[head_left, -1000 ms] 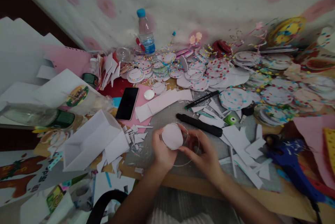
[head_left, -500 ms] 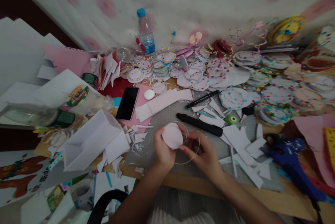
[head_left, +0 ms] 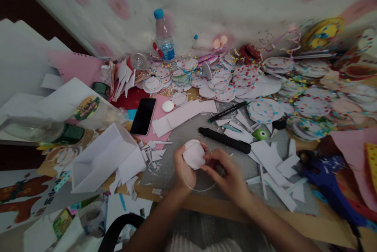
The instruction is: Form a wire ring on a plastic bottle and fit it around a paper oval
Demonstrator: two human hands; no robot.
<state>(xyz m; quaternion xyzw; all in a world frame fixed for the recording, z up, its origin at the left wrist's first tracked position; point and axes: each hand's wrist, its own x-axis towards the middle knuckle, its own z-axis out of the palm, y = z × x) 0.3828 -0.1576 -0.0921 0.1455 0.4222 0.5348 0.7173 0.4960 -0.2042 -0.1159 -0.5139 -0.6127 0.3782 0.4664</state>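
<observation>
Above the front of the grey cutting mat, a round white paper disc point(head_left: 193, 154) is gripped by my left hand point(head_left: 185, 169), thumb along its left edge. My right hand point(head_left: 225, 173) pinches at the disc's right edge, with thumb and forefinger together. A thin pale cord point(head_left: 203, 190) hangs in a loop below the disc, running between the two hands; its ends are hidden by the fingers. Just beyond the hands lies a black capped stick-like tool point(head_left: 224, 140). White paper offcuts point(head_left: 272, 161) lie to the right of my right hand.
A phone point(head_left: 143, 116) and an open white paper box point(head_left: 103, 157) are on the left. Stacks of dotted paper discs point(head_left: 247, 79) line the back beside a water bottle point(head_left: 165, 40). A blue glue gun point(head_left: 326, 173) lies right, a black marker point(head_left: 228, 111) behind the hands.
The cord loop has swung left and lower, now hanging beneath the disc. My right hand has closed in on the disc's right edge. The disc has tilted slightly.
</observation>
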